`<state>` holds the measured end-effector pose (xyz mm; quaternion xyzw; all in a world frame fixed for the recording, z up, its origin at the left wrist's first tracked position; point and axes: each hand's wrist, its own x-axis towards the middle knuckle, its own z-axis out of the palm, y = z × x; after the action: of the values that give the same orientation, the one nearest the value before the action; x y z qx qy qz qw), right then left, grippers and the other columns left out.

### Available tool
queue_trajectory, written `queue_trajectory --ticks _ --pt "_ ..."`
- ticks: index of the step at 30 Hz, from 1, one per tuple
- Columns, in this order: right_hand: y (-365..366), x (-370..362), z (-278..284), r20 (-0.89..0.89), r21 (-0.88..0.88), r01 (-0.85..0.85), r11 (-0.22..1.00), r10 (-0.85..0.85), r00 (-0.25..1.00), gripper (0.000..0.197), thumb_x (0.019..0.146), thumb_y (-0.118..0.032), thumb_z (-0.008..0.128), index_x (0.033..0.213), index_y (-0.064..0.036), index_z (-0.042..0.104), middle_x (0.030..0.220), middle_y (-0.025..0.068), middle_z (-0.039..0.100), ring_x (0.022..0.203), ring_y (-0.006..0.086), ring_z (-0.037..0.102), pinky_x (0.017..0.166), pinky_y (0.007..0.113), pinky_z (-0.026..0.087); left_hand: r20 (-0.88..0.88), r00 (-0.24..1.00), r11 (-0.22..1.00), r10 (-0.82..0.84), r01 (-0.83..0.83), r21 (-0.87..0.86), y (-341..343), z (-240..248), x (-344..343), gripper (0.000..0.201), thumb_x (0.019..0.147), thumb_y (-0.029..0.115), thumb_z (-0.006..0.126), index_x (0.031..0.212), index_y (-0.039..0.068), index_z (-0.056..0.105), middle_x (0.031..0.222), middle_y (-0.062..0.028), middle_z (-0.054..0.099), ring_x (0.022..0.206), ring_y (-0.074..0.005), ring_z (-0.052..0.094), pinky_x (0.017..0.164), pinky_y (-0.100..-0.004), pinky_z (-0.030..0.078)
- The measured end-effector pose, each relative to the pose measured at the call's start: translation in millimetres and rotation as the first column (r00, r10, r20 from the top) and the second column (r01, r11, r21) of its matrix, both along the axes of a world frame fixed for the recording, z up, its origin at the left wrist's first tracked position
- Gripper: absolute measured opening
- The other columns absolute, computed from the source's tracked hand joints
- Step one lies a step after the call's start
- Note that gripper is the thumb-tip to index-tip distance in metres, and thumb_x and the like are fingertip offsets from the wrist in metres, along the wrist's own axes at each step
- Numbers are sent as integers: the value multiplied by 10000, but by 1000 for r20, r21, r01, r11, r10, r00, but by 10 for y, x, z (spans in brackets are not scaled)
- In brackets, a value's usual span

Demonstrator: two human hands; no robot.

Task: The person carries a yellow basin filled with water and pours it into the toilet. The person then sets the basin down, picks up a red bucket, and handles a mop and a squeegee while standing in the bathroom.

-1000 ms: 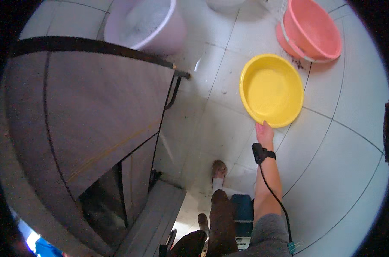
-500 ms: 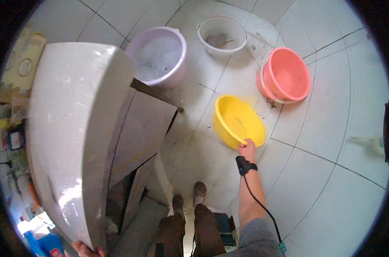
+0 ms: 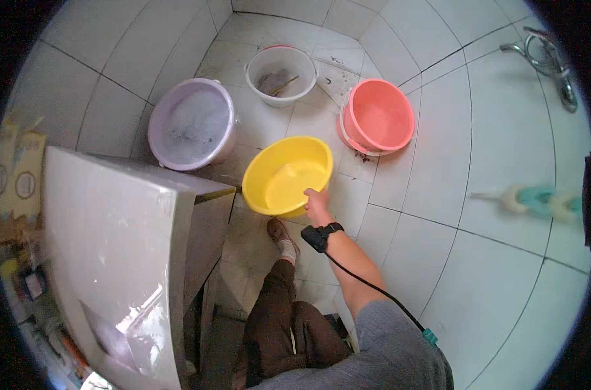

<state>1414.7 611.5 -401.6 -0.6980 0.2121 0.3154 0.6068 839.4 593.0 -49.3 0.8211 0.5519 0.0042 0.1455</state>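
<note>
The near rim of the yellow basin (image 3: 279,179) is clasped by the right hand (image 3: 318,204); the left hand's grip cannot be told. The basin is held tilted over the tiled floor (image 3: 351,207), between the lilac tub (image 3: 224,147) and pink bucket (image 3: 381,117), the whitish bucket (image 3: 277,102) standing beyond.

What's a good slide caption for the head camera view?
Right hand gripping a yellow basin by its rim, near a lavender bucket, white bucket and pink bucket.

Purple bucket (image 3: 226,149) with suds (image 3: 201,116) stands left, pink bucket (image 3: 380,117) right — white bucket (image 3: 274,99) between, farther back — on tiled floor (image 3: 347,188).
</note>
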Motion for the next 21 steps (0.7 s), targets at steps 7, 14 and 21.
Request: queue_trajectory --ticks 7,14,21 --pt "664 204 -216 165 -281 -231 932 284 945 206 670 -46 564 839 41 485 769 140 553 668 244 548 582 371 421 -245 918 874 -311 378 306 244 -133 248 169 791 203 475 822 38 455 772 -185 507 653 -340 493 519 -444 426" --pt "1083 366 308 47 -355 -392 849 435 899 177 689 -60 559 819 44 498 790 142 556 729 256 557 629 371 428 -251 956 983 -152 172 60 125 12 140 366 649 326 656 730 51 429 661 -135 453 613 -313 441 538 -457 378" --pt "770 587 354 -13 3 -233 973 233 972 217 727 -53 506 908 54 451 862 125 523 754 259 525 652 381 418 -495 829 945 262 -324 -41 62 296 852 364 683 355 624 856 81 460 867 -133 462 752 -314 468 661 -464 372"
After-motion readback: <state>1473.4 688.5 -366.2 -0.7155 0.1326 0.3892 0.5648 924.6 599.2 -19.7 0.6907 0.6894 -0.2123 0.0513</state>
